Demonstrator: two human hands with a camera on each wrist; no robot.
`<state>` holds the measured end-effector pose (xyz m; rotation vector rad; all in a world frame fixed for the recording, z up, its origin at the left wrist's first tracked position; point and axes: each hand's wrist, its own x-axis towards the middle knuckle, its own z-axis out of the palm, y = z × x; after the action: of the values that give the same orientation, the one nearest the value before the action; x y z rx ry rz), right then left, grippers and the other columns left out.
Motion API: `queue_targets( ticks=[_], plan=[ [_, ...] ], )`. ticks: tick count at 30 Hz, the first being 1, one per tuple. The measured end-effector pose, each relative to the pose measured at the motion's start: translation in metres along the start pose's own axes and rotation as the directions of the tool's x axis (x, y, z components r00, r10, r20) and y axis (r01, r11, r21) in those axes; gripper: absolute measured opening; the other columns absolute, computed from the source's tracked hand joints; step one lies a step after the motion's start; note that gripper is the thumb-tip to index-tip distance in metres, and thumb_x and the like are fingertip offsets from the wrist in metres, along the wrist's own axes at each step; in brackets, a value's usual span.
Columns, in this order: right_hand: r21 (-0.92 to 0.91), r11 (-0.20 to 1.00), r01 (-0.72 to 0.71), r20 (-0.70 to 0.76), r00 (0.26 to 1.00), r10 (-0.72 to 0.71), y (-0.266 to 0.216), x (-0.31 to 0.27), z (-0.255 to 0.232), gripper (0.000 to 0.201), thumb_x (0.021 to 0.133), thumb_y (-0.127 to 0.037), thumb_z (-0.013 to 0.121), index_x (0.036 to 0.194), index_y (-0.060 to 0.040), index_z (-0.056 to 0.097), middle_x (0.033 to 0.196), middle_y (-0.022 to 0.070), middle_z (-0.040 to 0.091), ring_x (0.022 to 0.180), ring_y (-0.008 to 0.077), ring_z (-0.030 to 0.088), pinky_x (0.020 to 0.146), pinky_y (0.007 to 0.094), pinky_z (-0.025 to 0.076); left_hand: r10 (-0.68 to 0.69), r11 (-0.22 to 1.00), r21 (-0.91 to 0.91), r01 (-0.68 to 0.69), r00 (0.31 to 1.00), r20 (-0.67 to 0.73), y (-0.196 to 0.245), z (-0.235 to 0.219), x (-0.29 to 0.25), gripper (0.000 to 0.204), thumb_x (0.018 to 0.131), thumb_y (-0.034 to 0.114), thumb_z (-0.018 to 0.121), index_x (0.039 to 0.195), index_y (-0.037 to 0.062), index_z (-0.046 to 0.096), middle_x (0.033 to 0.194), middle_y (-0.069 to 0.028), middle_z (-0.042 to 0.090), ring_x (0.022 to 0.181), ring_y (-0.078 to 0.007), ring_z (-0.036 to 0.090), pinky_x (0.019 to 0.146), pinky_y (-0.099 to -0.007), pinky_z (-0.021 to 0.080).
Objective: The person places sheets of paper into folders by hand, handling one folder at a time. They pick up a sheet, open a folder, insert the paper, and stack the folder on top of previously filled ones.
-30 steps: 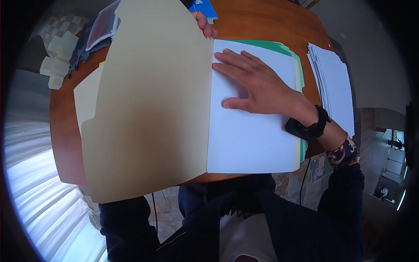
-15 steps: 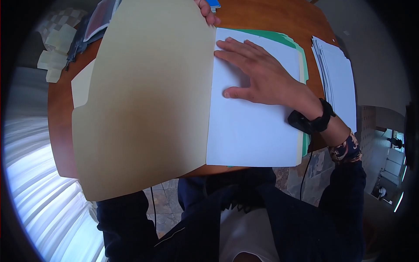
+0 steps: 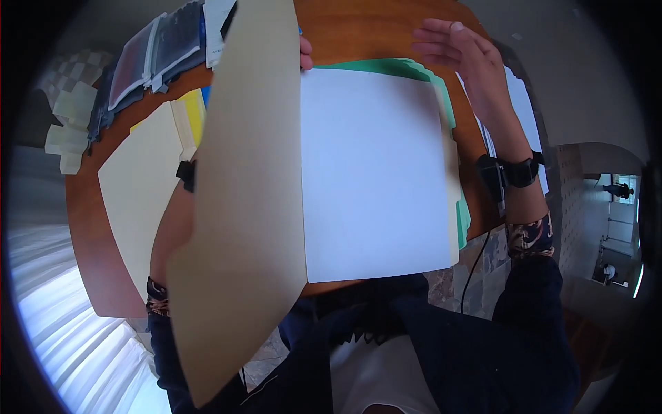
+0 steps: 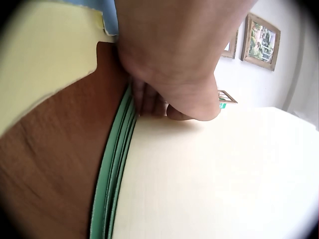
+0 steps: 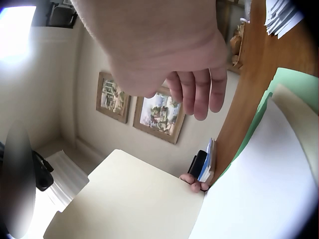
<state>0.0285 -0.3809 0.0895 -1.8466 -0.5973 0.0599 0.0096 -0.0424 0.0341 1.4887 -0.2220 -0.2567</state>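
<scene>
A manila folder point(image 3: 248, 172) stands open, its cover tilted steeply up on the left. White paper point(image 3: 376, 179) lies inside on the right half. At the top of the fold, my left hand point(image 3: 305, 54) grips the cover's edge; its fingertips come round the edge in the right wrist view, and the cover hides most of the hand from the head view. Green folders point(image 4: 112, 164) lie stacked underneath. My right hand point(image 3: 472, 65) is raised in the air at the upper right, fingers extended, holding nothing.
A stack of white sheets point(image 3: 520, 103) lies at the table's right. More manila folders point(image 3: 138, 165) and a yellow one point(image 3: 194, 114) lie on the left. Zip pouches point(image 3: 176, 48) sit at the back left of the wooden table point(image 3: 372, 27). A blue-edged stack point(image 5: 208, 162) stands beyond the fold.
My right hand has lifted off the white paper and moved up and right. The cover has swung more upright, so my left forearm now shows behind it.
</scene>
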Motion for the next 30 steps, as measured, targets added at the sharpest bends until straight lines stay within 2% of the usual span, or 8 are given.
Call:
queue_targets(
  ticks=[2, 4, 7, 11, 15, 22, 25, 30],
  plan=[
    [0.060, 0.996, -0.060, -0.020, 0.998, 0.061, 0.000, -0.006, -0.005, 0.049, 0.106, -0.041, 0.042, 0.126, -0.0011, 0.062, 0.110, 0.0103, 0.071, 0.105, 0.0178, 0.067, 0.089, 0.0320, 0.053, 0.029, 0.992, 0.129, -0.017, 0.996, -0.085, -0.003, 0.010, -0.008, 0.013, 0.092, 0.012, 0.061, 0.101, 0.0025, 0.065, 0.093, -0.0044, 0.069, 0.096, -0.0139, 0.064, 0.086, -0.0291, 0.050],
    [0.124, 0.986, -0.113, -0.037, 0.992, 0.118, 0.004, -0.009, -0.010, 0.050, 0.106, -0.042, 0.042, 0.126, -0.0014, 0.062, 0.103, 0.0085, 0.072, 0.099, 0.0157, 0.068, 0.083, 0.0307, 0.054, 0.290, 0.935, 0.253, -0.249, 0.947, -0.139, -0.019, 0.022, -0.002, 0.019, 0.089, 0.011, 0.060, 0.101, -0.0007, 0.066, 0.087, -0.0022, 0.068, 0.081, -0.0077, 0.061, 0.078, -0.0231, 0.046],
    [0.312, 0.909, -0.275, -0.069, 0.948, 0.310, 0.001, -0.007, -0.003, 0.055, 0.105, -0.048, 0.039, 0.121, -0.0009, 0.063, 0.085, 0.0050, 0.070, 0.069, 0.0120, 0.066, 0.060, 0.0253, 0.049, 0.216, 0.959, 0.214, -0.184, 0.966, -0.139, -0.013, 0.018, -0.006, 0.022, 0.087, 0.012, 0.065, 0.104, -0.0003, 0.066, 0.088, -0.0024, 0.067, 0.081, -0.0078, 0.060, 0.077, -0.0222, 0.047],
    [0.343, 0.871, -0.353, 0.051, 0.932, 0.358, 0.006, -0.004, -0.012, 0.050, 0.104, -0.045, 0.043, 0.119, -0.0034, 0.066, 0.079, 0.0015, 0.066, 0.060, 0.0083, 0.060, 0.052, 0.0216, 0.039, 0.122, 0.990, 0.098, -0.100, 0.962, -0.245, -0.010, 0.017, -0.007, 0.025, 0.083, 0.007, 0.070, 0.107, 0.0019, 0.062, 0.095, -0.0039, 0.064, 0.086, -0.0098, 0.061, 0.079, -0.0233, 0.049],
    [0.002, 0.936, -0.352, -0.076, 0.933, 0.352, 0.001, -0.007, -0.005, 0.034, 0.098, -0.035, 0.059, 0.108, -0.0047, 0.071, 0.079, 0.0009, 0.064, 0.059, 0.0075, 0.058, 0.052, 0.0199, 0.041, 0.038, 0.999, -0.001, -0.041, 0.934, -0.356, -0.001, 0.017, -0.009, 0.029, 0.079, 0.002, 0.074, 0.106, 0.0024, 0.063, 0.100, -0.0060, 0.064, 0.090, -0.0123, 0.063, 0.080, -0.0250, 0.052],
    [-0.157, 0.933, -0.323, -0.065, 0.946, 0.317, 0.015, -0.009, 0.001, 0.029, 0.094, -0.029, 0.067, 0.104, -0.0021, 0.071, 0.080, -0.0007, 0.065, 0.065, 0.0067, 0.057, 0.061, 0.0212, 0.046, -0.032, 0.948, -0.302, -0.097, 0.919, -0.394, -0.004, 0.009, -0.009, 0.033, 0.083, -0.004, 0.071, 0.113, 0.0031, 0.059, 0.107, -0.0070, 0.062, 0.096, -0.0166, 0.064, 0.089, -0.0295, 0.055],
    [-0.033, 0.889, -0.457, 0.123, 0.881, 0.457, -0.002, -0.009, 0.000, 0.028, 0.093, -0.027, 0.069, 0.104, -0.0016, 0.071, 0.080, -0.0010, 0.066, 0.066, 0.0061, 0.057, 0.062, 0.0214, 0.046, -0.070, 0.925, -0.372, -0.085, 0.920, -0.386, -0.007, 0.006, -0.009, 0.034, 0.085, -0.004, 0.070, 0.115, 0.0032, 0.057, 0.110, -0.0072, 0.060, 0.100, -0.0179, 0.064, 0.090, -0.0301, 0.055],
    [0.218, 0.893, -0.394, 0.137, 0.918, 0.371, 0.018, -0.019, 0.007, 0.027, 0.093, -0.025, 0.069, 0.104, -0.0002, 0.070, 0.082, 0.0005, 0.067, 0.068, 0.0065, 0.059, 0.064, 0.0228, 0.047, -0.067, 0.933, -0.351, -0.074, 0.925, -0.373, -0.002, 0.015, -0.010, 0.040, 0.085, 0.002, 0.071, 0.122, 0.0016, 0.055, 0.114, -0.0101, 0.060, 0.103, -0.0196, 0.064, 0.091, -0.0315, 0.055]
  ],
)
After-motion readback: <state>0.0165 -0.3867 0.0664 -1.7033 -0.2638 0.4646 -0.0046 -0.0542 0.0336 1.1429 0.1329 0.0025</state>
